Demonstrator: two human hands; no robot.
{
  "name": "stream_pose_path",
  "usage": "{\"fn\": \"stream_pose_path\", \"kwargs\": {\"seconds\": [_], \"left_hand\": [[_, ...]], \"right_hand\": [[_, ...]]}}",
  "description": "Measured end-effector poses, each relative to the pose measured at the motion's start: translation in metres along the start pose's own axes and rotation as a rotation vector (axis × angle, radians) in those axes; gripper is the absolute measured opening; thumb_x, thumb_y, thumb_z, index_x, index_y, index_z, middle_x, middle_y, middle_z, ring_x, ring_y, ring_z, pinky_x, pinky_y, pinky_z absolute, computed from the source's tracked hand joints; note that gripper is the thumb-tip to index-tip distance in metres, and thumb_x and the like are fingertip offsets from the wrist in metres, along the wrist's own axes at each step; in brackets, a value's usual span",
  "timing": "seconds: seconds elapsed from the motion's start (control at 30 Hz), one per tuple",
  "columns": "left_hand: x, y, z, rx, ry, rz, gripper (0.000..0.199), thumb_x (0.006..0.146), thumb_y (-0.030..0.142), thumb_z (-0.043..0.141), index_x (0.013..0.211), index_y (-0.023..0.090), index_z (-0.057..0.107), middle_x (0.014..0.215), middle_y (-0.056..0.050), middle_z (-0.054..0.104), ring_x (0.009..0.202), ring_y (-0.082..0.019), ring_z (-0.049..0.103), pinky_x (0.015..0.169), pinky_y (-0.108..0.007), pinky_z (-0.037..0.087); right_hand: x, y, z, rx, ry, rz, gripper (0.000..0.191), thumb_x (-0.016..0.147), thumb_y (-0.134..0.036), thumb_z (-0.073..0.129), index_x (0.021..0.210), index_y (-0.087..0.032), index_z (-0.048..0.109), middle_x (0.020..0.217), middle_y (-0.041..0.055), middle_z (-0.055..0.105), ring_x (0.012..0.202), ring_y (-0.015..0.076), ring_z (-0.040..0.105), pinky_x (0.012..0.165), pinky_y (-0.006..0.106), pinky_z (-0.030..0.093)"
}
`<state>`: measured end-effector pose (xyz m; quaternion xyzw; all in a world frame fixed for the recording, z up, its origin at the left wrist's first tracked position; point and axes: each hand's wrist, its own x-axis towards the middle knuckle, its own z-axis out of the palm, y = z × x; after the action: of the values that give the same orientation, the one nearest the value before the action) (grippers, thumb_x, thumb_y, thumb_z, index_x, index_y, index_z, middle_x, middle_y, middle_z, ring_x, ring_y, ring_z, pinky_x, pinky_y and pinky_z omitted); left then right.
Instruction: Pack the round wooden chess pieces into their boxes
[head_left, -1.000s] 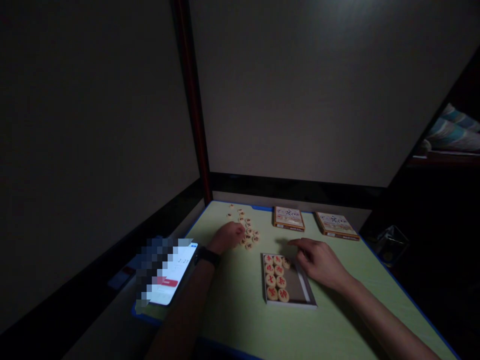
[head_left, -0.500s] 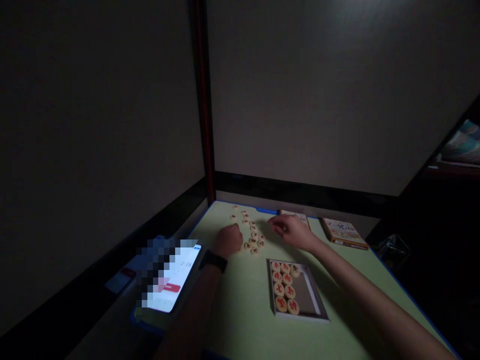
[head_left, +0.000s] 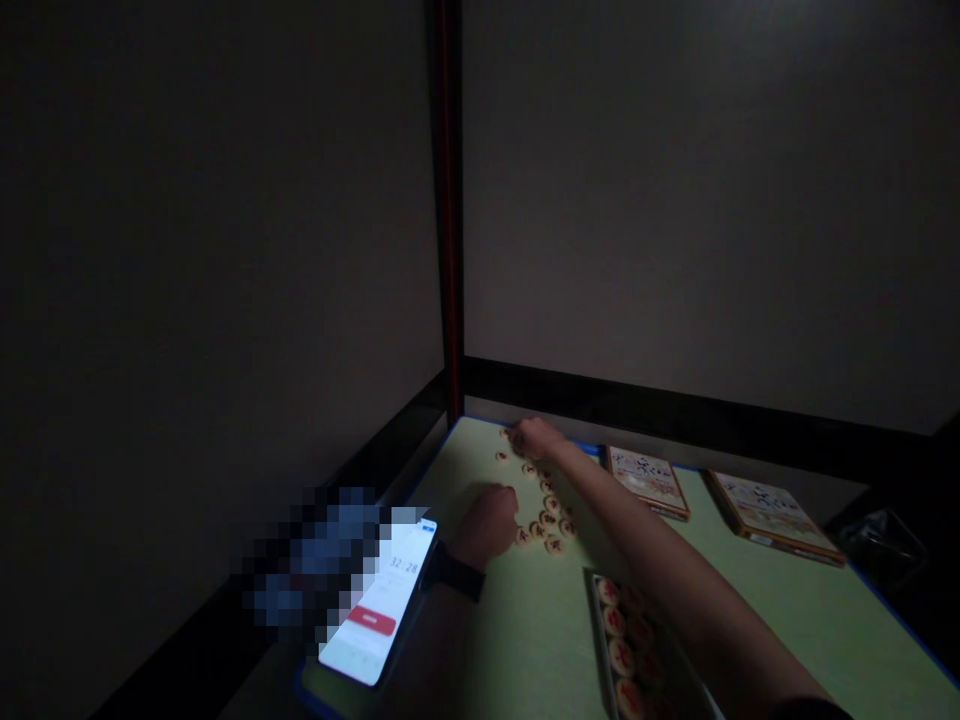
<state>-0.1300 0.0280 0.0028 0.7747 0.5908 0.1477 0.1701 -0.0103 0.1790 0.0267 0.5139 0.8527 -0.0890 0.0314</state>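
Observation:
Several round wooden xiangqi pieces [head_left: 550, 519] with dark characters lie loose on the light green table. My left hand [head_left: 489, 525], with a dark band on its wrist, rests curled into a fist beside them; whatever it holds is hidden. Stretched to the far end of the group, my right hand [head_left: 534, 438] has its fingertips closed down on a xiangqi piece that they mostly cover. Below my right forearm is a shallow open box [head_left: 596, 620], where pieces with red characters lie in rows, partly hidden by the arm and its shadow.
A lit phone [head_left: 379, 600] lies at the table's left edge. Two flat printed boxes [head_left: 646, 478] [head_left: 776, 515] lie along the back right. Dark-trimmed walls meet at a reddish post [head_left: 450, 220] behind the far corner. The table [head_left: 810, 620] has a blue rim.
My right hand has moved left and away from me to the farthest pieces, its fingers closing. My left hand stays curled by the group. The whole view has shifted left and up.

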Motion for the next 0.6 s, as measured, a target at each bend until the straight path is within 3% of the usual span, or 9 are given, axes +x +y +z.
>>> {"fn": "stream_pose_path", "kwargs": {"seconds": [0.2,0.4,0.6], "left_hand": [[-0.002,0.004,0.001,-0.050,0.008,-0.012,0.032,0.069,-0.002,0.044,0.091,0.014,0.063,0.100,-0.013,0.067,0.100,-0.022,0.059,0.089,-0.031,0.045],[0.000,0.008,-0.002,-0.020,-0.042,-0.029,0.034,0.070,-0.002,0.044,0.096,0.008,0.065,0.103,-0.018,0.067,0.104,-0.025,0.059,0.093,-0.032,0.044],[-0.001,0.011,-0.004,-0.034,-0.038,-0.039,0.034,0.072,-0.002,0.044,0.096,0.008,0.065,0.103,-0.019,0.067,0.105,-0.025,0.060,0.094,-0.034,0.045]], "right_hand": [[0.015,0.005,-0.002,-0.026,0.049,-0.065,0.031,0.094,-0.034,0.057,0.121,-0.019,0.058,0.123,0.0086,0.059,0.103,0.0212,0.061,0.087,0.041,0.053],[0.032,-0.008,0.007,-0.030,0.054,-0.082,0.033,0.093,-0.034,0.059,0.122,-0.017,0.057,0.122,0.0088,0.059,0.103,0.0220,0.061,0.086,0.042,0.053],[0.030,-0.012,0.009,-0.031,0.041,-0.063,0.033,0.093,-0.034,0.059,0.122,-0.017,0.057,0.122,0.0090,0.059,0.103,0.0219,0.061,0.086,0.041,0.053]]}}
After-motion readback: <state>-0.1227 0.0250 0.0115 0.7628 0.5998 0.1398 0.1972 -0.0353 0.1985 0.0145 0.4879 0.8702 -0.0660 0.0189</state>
